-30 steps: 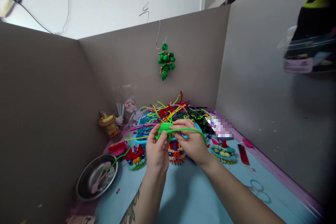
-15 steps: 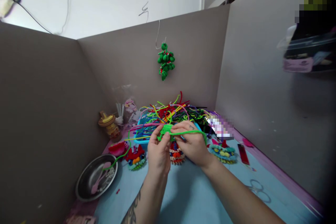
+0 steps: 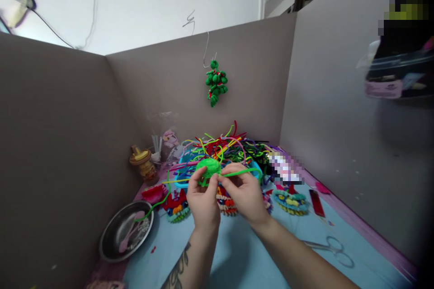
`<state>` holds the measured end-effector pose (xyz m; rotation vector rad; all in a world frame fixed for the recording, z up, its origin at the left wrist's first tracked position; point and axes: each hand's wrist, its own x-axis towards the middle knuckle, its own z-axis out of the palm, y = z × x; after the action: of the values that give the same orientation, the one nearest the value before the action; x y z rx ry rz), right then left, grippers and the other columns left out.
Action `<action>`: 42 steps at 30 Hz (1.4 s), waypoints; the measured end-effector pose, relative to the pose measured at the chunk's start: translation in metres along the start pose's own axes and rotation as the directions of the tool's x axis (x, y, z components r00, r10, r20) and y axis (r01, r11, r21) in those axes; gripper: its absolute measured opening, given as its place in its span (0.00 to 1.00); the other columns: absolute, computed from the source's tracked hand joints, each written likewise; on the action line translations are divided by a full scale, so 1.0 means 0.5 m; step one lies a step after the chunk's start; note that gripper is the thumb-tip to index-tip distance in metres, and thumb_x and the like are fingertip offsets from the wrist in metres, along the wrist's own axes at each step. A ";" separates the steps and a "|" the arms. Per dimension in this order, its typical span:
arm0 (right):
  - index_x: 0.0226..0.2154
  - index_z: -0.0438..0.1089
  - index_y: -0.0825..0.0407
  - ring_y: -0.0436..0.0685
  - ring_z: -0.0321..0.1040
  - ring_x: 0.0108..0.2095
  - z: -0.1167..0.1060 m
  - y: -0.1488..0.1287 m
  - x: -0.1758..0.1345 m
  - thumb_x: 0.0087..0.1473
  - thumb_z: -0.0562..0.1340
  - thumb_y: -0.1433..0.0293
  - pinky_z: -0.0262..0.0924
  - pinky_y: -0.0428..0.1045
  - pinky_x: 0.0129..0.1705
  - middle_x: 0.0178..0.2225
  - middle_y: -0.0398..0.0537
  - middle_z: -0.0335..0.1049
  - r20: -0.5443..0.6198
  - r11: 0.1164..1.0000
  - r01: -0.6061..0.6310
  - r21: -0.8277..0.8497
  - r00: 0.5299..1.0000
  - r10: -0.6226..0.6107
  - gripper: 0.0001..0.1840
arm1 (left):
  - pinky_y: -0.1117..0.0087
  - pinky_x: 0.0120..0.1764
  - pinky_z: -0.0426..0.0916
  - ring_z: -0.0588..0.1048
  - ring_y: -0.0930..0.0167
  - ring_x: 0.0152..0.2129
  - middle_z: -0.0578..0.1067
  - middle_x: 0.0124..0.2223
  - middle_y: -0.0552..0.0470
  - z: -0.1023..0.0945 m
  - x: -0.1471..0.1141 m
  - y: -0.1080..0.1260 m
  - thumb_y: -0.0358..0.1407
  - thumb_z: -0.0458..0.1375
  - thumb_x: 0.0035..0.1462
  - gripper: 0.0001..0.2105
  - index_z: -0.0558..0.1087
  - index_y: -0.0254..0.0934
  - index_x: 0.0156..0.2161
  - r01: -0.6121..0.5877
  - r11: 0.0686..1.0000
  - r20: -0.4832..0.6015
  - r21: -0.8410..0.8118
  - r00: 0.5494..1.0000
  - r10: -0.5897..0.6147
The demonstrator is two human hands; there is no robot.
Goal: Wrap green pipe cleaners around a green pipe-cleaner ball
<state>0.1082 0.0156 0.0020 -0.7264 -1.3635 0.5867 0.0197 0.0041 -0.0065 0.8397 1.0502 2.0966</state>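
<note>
A bright green bundle of bent pipe cleaners (image 3: 209,168) is pinched between the thumb and fingers of my left hand (image 3: 204,196). My right hand (image 3: 244,192) closes on a loose green pipe cleaner strand (image 3: 242,171) at the bundle's right side, and the strand curves off past the knuckles. Both hands are raised over the middle of the table, fingertips almost meeting. Behind them a blue basket (image 3: 181,184) is heaped with multicoloured pipe cleaners (image 3: 225,142). Part of an orange and red pipe cleaner figure (image 3: 228,204) shows between my wrists.
Pipe cleaner figures stand left (image 3: 176,205) and right (image 3: 290,199). A metal bowl (image 3: 103,250) holding a pink spoon sits at left. Scissors (image 3: 334,248) and a red strip (image 3: 317,203) lie at right. Grey partitions (image 3: 251,72) surround the table; a green ornament (image 3: 216,82) hangs at the back.
The green bundle has turned so that its broad rounded side shows above my left fingers. My right hand has shifted slightly along the strand. The view has tilted a little.
</note>
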 end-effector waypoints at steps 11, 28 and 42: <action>0.29 0.70 0.51 0.56 0.72 0.30 0.009 -0.008 -0.010 0.52 0.63 0.62 0.66 0.48 0.31 0.29 0.48 0.74 -0.058 0.972 -0.229 0.057 0.971 0.233 0.09 | 0.71 0.37 0.72 0.78 0.70 0.32 0.78 0.36 0.50 0.005 -0.011 0.004 0.35 0.69 0.42 0.16 0.74 0.36 0.38 -0.096 0.993 -0.065 0.067 0.993 0.100; 0.31 0.64 0.50 0.54 0.68 0.28 0.007 0.017 0.002 0.50 0.64 0.62 0.63 0.48 0.31 0.26 0.42 0.68 0.057 0.911 -0.350 0.220 0.937 0.346 0.11 | 0.71 0.40 0.70 0.77 0.72 0.34 0.78 0.37 0.52 0.009 0.000 -0.007 0.34 0.70 0.40 0.19 0.73 0.39 0.41 0.064 0.985 0.000 -0.162 0.998 -0.065; 0.25 0.71 0.52 0.57 0.66 0.39 -0.004 0.042 0.028 0.50 0.62 0.68 0.60 0.53 0.44 0.34 0.48 0.67 -0.021 0.979 -0.192 0.075 0.981 0.194 0.06 | 0.68 0.42 0.70 0.76 0.70 0.38 0.77 0.44 0.50 0.005 0.016 0.003 0.33 0.65 0.49 0.22 0.68 0.43 0.50 0.410 0.794 0.279 -0.449 0.908 -0.312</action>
<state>0.1130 0.0396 -0.0051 -0.8105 -1.2472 0.7727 0.0167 0.0105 -0.0018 0.5115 0.4721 1.7865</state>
